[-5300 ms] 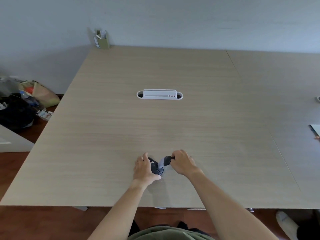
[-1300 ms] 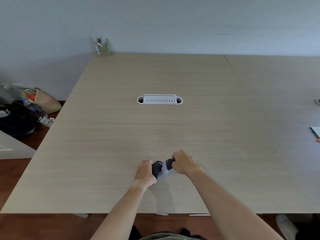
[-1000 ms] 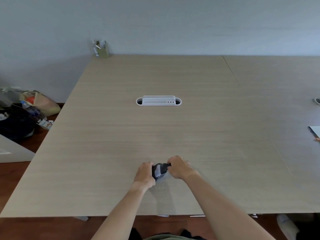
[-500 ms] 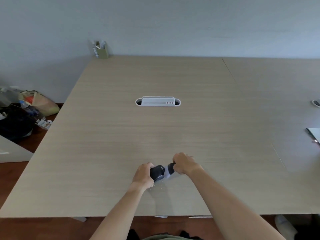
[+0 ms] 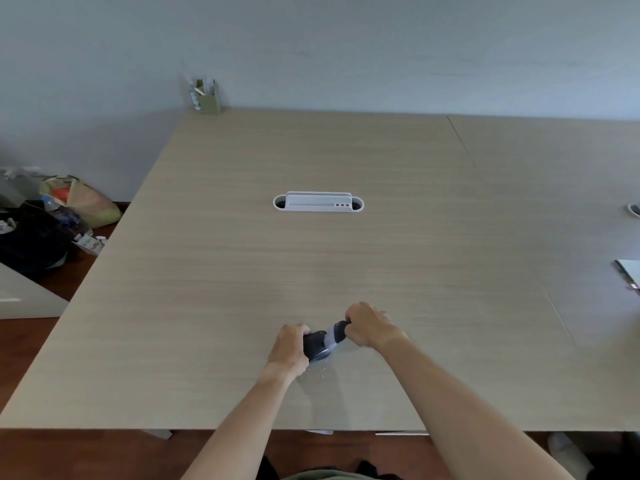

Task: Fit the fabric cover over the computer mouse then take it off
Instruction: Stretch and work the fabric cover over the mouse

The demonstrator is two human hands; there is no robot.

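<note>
A black computer mouse (image 5: pixel 314 345) rests on the wooden table (image 5: pixel 311 265) near its front edge. My left hand (image 5: pixel 289 351) grips the mouse from the left side. A grey and dark fabric cover (image 5: pixel 336 336) stretches off the mouse's right end, and my right hand (image 5: pixel 369 327) is closed on the cover's far end. Part of the mouse shows bare between my hands; its left side is hidden under my fingers.
A white cable tray (image 5: pixel 318 203) is set into the table's middle. A green pen holder (image 5: pixel 206 96) stands at the far left corner. Bags (image 5: pixel 74 199) lie on the floor at left. A flat object (image 5: pixel 628 275) pokes in at the right edge.
My right hand has moved up and to the right with the cover's end, stretching the fabric farther off the mouse. My left hand stays on the mouse.
</note>
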